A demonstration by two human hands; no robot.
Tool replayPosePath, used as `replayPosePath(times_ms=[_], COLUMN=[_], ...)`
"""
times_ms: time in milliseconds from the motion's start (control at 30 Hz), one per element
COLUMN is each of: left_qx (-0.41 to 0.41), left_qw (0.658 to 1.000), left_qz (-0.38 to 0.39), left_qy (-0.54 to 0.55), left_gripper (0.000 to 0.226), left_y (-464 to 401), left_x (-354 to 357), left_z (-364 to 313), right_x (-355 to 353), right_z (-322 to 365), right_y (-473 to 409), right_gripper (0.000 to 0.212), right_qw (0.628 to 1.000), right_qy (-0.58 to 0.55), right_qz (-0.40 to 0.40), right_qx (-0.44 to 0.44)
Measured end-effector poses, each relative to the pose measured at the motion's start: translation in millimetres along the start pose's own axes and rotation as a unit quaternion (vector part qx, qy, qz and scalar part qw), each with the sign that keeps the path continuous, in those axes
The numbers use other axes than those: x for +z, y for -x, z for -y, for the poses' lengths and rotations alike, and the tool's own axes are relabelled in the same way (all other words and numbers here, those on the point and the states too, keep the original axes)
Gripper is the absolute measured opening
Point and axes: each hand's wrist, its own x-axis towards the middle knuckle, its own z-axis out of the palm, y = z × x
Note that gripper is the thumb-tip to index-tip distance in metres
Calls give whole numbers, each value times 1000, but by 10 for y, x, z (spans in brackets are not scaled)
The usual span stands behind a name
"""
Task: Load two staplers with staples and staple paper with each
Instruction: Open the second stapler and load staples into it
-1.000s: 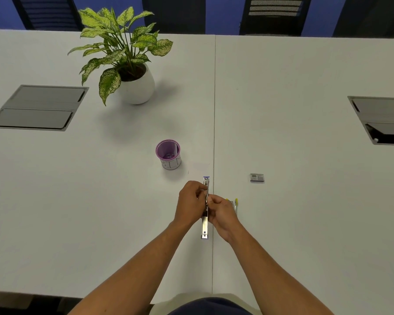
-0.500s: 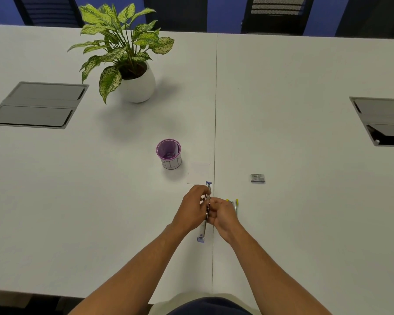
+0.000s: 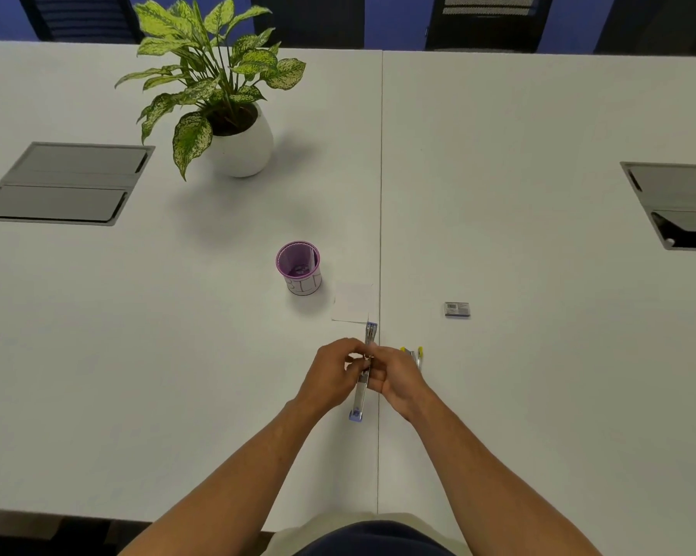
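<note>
We see a wide white desk (image 3: 539, 395) made of two tops joined along a seam that runs from the far edge to the near edge at mid-width. Grey hatch panels are set into it, one by the left edge (image 3: 63, 182) and one by the right edge (image 3: 677, 204). A potted plant (image 3: 226, 94) in a round white pot stands toward the far edge, left of the seam.

Our two forearms reach in from the near edge and meet at the seam. The left hand (image 3: 332, 375) and the right hand (image 3: 398, 377) both have their fingers curled round the middle of a blue stapler (image 3: 358, 399), gripping it. We see the stapler opened out long and thin, roughly parallel to the seam, one blue end pointing toward the far edge and the other toward the near edge. Whether it rests on the desk or is lifted we cannot tell.

A purple cup (image 3: 299, 266) stands upright just left of the seam, between the plant and our hands. A small square of white paper (image 3: 354, 300) lies flat beside the cup, touching the seam. A yellow stapler (image 3: 414, 355) lies just right of the right hand, partly hidden by it. A small staple box (image 3: 457, 309) lies alone on the right top, well apart from the hands.
</note>
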Motion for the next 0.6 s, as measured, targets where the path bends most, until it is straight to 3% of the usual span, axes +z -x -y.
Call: replayPosePath(times_ms=[267,467,600], left_qx=[70,34,-59], left_qw=[997,998,997], left_qz=[-13,8,44], left_qy=[-24,-43,2], left_gripper=[20,19,25], left_y=[51,38,70], left_x=[24,49,88], left_z=[113,251,334], right_x=[-22,-2,13], right_z=[2,-65,-100], right_y=[-82,-161,-232], right_gripper=[25,17,12], right_qw=[999,996,991], right_qy=[48,71,108], right_qz=[-15,-48,-77], right_qx=[-4,11,9])
